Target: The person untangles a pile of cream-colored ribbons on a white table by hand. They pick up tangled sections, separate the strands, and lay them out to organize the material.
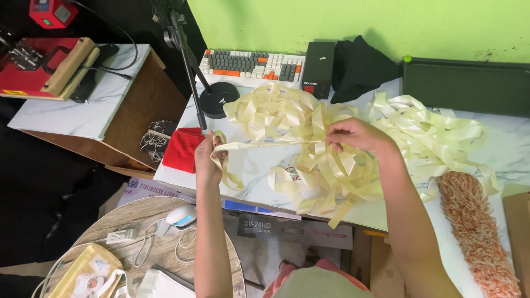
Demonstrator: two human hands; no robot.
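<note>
Marble tabletop (259, 160) — glossy cream ribbon (265, 145)

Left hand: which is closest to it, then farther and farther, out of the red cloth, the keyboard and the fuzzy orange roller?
From the left hand:
1. Red cloth, right beside it at the table's left edge.
2. Keyboard, up at the back by the green wall.
3. Fuzzy orange roller, far across on the right.
</note>
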